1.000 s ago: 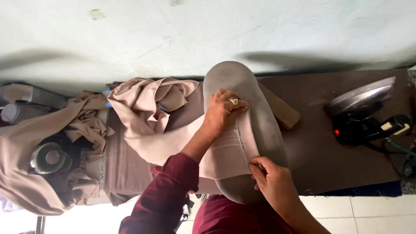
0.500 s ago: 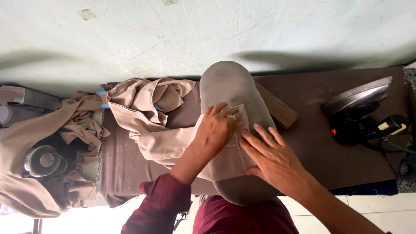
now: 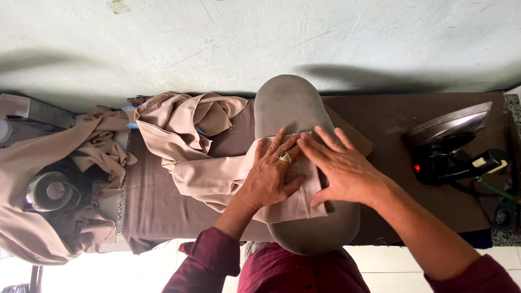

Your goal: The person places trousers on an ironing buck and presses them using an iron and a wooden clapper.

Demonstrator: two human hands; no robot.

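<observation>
Both hands now lie flat with fingers spread, the left hand [image 3: 269, 176] and right hand [image 3: 341, 168] having shifted from pinching to pressing the beige garment [image 3: 217, 173] smooth over the grey padded pressing form [image 3: 287, 103] on the surface [image 3: 391, 125].

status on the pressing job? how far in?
Done: beige fabric piece is laid over the grey pressing pad. In hand: left hand and right hand lie flat on it. Left: the iron sits aside upright; more beige fabric is heaped at left.
</observation>
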